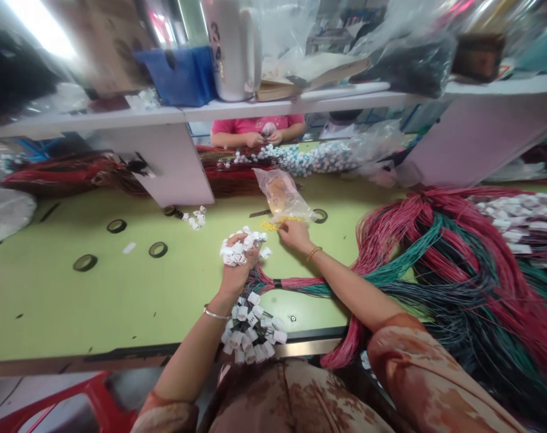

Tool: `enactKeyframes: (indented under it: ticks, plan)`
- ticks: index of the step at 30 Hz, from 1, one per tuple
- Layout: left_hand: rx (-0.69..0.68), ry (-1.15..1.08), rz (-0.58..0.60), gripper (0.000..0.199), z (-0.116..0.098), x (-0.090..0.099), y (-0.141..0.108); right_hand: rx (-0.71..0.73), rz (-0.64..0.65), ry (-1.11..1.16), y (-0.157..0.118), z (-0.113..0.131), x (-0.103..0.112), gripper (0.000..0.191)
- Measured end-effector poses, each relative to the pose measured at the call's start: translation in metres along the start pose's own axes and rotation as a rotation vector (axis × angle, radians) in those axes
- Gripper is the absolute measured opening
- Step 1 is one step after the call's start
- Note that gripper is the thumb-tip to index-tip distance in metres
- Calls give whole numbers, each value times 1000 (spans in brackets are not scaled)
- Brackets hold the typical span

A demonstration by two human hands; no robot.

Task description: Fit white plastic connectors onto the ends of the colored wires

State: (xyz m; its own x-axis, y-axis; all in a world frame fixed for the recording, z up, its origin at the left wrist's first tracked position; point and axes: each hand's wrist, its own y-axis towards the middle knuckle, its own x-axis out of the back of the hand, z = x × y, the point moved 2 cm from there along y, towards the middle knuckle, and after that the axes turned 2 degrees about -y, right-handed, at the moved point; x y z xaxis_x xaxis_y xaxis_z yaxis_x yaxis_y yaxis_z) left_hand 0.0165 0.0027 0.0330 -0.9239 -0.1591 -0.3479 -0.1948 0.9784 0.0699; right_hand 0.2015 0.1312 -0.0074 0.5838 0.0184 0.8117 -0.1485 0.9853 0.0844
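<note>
My left hand (240,257) is wrapped round a bunch of white connectors (237,248) on thin wires. From it a taped wire bundle (303,282) runs right, in pink, green and black strands. More white connectors (250,337) hang below my left wrist at the table's front edge. My right hand (295,234) is at small yellow pieces (270,226) by the mouth of a clear plastic bag (282,192); its fingers are pressed together, and what lies between them is too small to tell.
Large heaps of pink, green and black wires (463,264) cover the right side. Tape rolls (158,249) and loose white connectors (195,218) lie on the green table (120,300). A shelf (273,105) holds a blue bin (181,75). Behind it a person's hands (264,138) hold something white.
</note>
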Motion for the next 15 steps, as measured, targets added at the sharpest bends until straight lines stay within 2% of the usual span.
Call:
enactKeyframes:
  ticks: [6,8,12,15]
  plan:
    - [9,17,14,47,-4,-4,1,26,-11,178,-5,1,8,9]
    - [21,-2,5,46,-4,-2,1,13,-14,372,-9,5,15,10]
    - [93,-99,-32,43,0,3,2,-14,27,957,-23,26,27,25]
    - [131,-130,-31,42,2,4,3,20,146,1111,-38,46,32,29]
